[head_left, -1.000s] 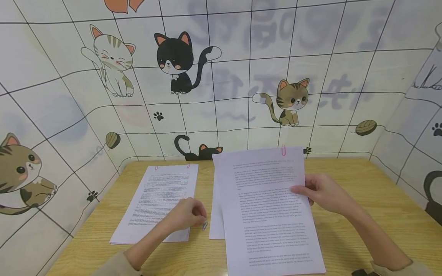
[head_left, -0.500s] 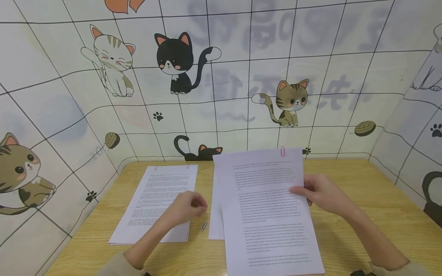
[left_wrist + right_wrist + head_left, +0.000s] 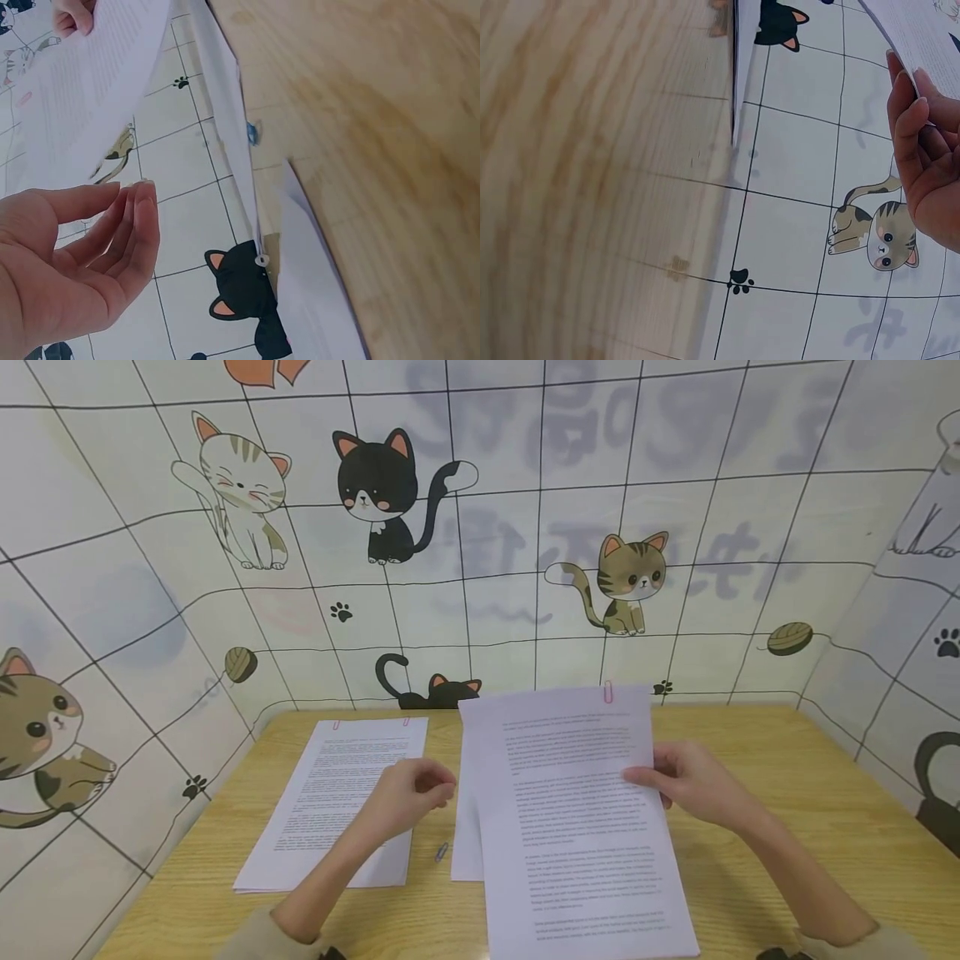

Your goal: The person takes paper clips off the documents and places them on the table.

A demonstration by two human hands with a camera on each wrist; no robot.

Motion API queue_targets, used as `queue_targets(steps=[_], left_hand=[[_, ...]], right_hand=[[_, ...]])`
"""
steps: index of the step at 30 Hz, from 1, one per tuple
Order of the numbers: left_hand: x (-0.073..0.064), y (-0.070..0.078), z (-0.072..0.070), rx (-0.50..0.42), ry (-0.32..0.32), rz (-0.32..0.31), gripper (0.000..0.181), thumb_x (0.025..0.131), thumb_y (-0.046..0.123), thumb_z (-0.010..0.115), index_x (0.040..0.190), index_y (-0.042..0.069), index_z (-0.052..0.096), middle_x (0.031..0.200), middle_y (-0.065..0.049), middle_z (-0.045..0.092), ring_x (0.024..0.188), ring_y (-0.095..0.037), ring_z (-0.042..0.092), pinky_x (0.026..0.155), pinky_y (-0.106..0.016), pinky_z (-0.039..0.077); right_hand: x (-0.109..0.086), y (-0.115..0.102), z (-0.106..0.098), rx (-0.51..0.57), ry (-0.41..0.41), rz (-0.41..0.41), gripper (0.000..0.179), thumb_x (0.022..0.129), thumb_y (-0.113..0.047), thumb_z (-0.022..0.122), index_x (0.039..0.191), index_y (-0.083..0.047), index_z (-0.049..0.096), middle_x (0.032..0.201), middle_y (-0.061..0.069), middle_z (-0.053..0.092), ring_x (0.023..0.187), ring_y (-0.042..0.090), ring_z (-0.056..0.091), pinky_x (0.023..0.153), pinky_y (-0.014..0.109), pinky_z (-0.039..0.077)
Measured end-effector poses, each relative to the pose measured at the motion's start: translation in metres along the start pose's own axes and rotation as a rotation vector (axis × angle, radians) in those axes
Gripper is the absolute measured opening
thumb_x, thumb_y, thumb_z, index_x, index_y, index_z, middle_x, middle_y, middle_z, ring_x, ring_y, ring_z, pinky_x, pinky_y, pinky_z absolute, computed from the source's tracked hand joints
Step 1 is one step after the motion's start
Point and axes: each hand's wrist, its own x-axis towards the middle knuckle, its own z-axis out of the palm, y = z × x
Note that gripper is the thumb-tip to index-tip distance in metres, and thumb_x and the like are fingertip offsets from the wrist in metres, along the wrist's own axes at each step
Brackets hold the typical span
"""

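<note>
My right hand (image 3: 693,781) holds a sheaf of printed sheets (image 3: 577,827) at its right edge, thumb in front and fingers behind. The sheaf stands tilted up, with a pink paper clip (image 3: 608,692) on its top edge toward the right corner. My left hand (image 3: 90,255) is raised between the two stacks, fingers curved and fingertips close to the thumb. Nothing shows between those tips, though a tiny thing could be hidden there. Below this hand a blue paper clip (image 3: 442,852) lies on the table. More white paper (image 3: 467,827) lies partly hidden behind the sheaf.
At the left, another printed stack (image 3: 322,810) lies flat, bearing two pink paper clips along its top edge. The wooden table (image 3: 750,902) meets a white wall (image 3: 510,652) printed with cartoon cats at the back. Side walls rise left and right.
My left hand has risen away from the blue paper clip, which stays on the table, and moved slightly right toward the sheaf. The held sheaf has shifted slightly left and down.
</note>
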Motion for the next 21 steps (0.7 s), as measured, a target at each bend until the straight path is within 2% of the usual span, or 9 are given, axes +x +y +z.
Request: queue_targets(steps=[10, 12, 16, 21], left_hand=[[0.002, 0.022, 0.002, -0.128, 0.145, 0.071, 0.008, 0.095, 0.003, 0.067, 0.101, 0.004, 0.072, 0.092, -0.006, 0.072, 0.080, -0.019, 0.069, 0.074, -0.024, 0.056], [0.004, 0.026, 0.002, -0.155, 0.167, 0.080, 0.010, 0.094, 0.001, 0.067, 0.102, 0.003, 0.072, 0.092, -0.007, 0.072, 0.081, -0.020, 0.070, 0.075, -0.024, 0.056], [0.008, 0.032, 0.004, -0.206, 0.193, 0.088, 0.011, 0.094, 0.002, 0.069, 0.104, 0.003, 0.072, 0.092, -0.007, 0.072, 0.084, -0.028, 0.071, 0.075, -0.025, 0.056], [0.014, 0.042, 0.006, -0.239, 0.208, 0.119, 0.012, 0.094, 0.004, 0.070, 0.105, 0.003, 0.072, 0.094, -0.006, 0.071, 0.084, -0.022, 0.069, 0.077, -0.026, 0.057]], right_hand=[[0.002, 0.002, 0.005, 0.019, -0.024, -0.001, 0.020, 0.098, -0.012, 0.067, 0.109, 0.005, 0.069, 0.081, 0.002, 0.072, 0.053, 0.012, 0.052, 0.045, 0.020, 0.032], [0.003, 0.002, 0.006, 0.013, -0.025, 0.000, 0.020, 0.098, -0.012, 0.067, 0.108, 0.004, 0.069, 0.080, 0.002, 0.072, 0.053, 0.011, 0.052, 0.045, 0.020, 0.032], [0.003, 0.002, 0.009, -0.001, -0.021, 0.008, 0.019, 0.097, -0.013, 0.068, 0.106, 0.004, 0.070, 0.077, 0.000, 0.072, 0.053, 0.010, 0.053, 0.045, 0.020, 0.033], [0.003, 0.002, 0.011, -0.004, -0.016, 0.009, 0.019, 0.098, -0.013, 0.068, 0.106, 0.004, 0.070, 0.079, 0.001, 0.072, 0.054, 0.010, 0.055, 0.045, 0.021, 0.035]])
